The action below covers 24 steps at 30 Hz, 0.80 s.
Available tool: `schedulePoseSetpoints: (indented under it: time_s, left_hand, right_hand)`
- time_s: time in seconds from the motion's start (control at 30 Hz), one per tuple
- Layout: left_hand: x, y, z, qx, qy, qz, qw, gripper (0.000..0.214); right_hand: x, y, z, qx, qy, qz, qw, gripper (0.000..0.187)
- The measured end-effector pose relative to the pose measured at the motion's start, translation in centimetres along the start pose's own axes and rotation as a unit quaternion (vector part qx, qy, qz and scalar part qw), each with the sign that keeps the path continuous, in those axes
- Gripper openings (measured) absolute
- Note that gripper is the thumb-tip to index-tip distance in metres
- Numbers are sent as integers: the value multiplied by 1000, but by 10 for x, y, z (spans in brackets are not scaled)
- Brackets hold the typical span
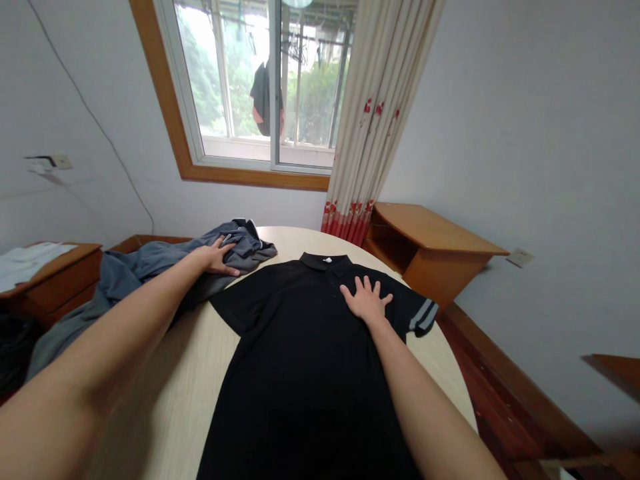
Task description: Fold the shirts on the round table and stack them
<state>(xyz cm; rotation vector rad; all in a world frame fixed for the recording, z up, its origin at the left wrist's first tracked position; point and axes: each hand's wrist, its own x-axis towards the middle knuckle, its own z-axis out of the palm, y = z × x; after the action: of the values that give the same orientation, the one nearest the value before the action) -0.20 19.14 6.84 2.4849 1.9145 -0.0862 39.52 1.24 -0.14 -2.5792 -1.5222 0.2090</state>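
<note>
Black polo shirt (310,373) lies spread on the round table (200,363) in the head view, collar (313,261) at the far end, 2 grey bands (420,314) on 1 sleeve (406,303). The hands are apart: the right hand (367,301) rests flat near the collar, splayed; the left hand (216,257) lies on grey clothes (145,259), whether gripping I cannot tell.

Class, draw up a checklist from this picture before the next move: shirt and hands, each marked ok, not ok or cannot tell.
1. Black shirt front side up: ok; the placket faces up.
2. Both sleeves spread to the sides: ok.
3. Right hand flat on the shirt: ok; it is spread open.
4. Left hand clear of the clothes pile: not ok; it rests on it.
5. Bottom hem laid flat: cannot tell; it is out of view.
</note>
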Motion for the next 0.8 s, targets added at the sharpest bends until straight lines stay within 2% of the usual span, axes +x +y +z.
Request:
schedulePoseSetpoints:
  time_s: [0.13,0.3,0.53,0.67,0.8]
  left_hand:
    - [2,-4,7,38,1,-24,999,106]
    - [2,0,2,78,3,-44,996,86]
    - [-9,-3,-6,38,-56,-100,993,82]
    - [-20,-7,-5,30,-26,-128,991,76]
    - [-20,-19,0,31,8,-150,988,72]
  right_hand:
    - [0,0,0,-3,4,0,1000,79]
    - [-4,-2,-2,0,6,3,1000,78]
    - [-6,-3,-5,8,4,2,1000,77]
    - [-6,-3,-6,7,0,0,1000,77]
    - [-6,-3,-6,4,-1,-2,1000,78]
